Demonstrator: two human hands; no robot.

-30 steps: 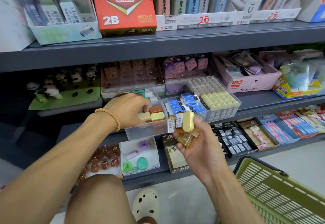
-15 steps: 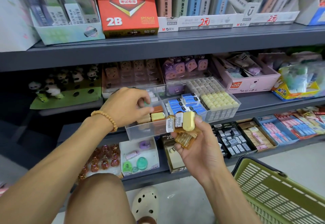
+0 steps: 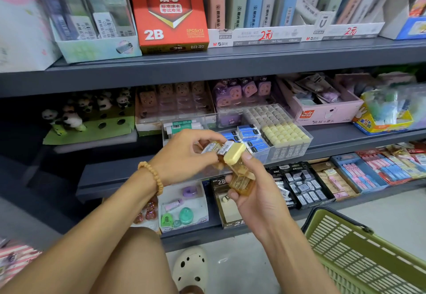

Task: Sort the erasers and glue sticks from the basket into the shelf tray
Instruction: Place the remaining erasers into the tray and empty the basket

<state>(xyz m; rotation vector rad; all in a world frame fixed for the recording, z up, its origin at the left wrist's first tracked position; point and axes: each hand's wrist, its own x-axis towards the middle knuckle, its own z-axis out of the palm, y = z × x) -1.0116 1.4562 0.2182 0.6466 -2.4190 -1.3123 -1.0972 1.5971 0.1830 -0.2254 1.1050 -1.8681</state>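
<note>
My right hand holds a small stack of amber see-through eraser cases; the top one has a pale yellow cap. My left hand has come over to the stack and pinches one labelled case at its left end. Both hands are in front of the clear shelf tray, whose compartments hold blue erasers, pale yellow erasers and glue sticks. The green basket stands on the floor at the lower right.
Grey shelves carry boxes of stationery: a red 2B lead box above, panda figures at the left, black and pink eraser trays on the lower shelf. My knee and a white clog are below.
My left hand has left the tray's front compartment and moved right to the stack in my right hand, where it now pinches a case. The right hand has risen slightly.
</note>
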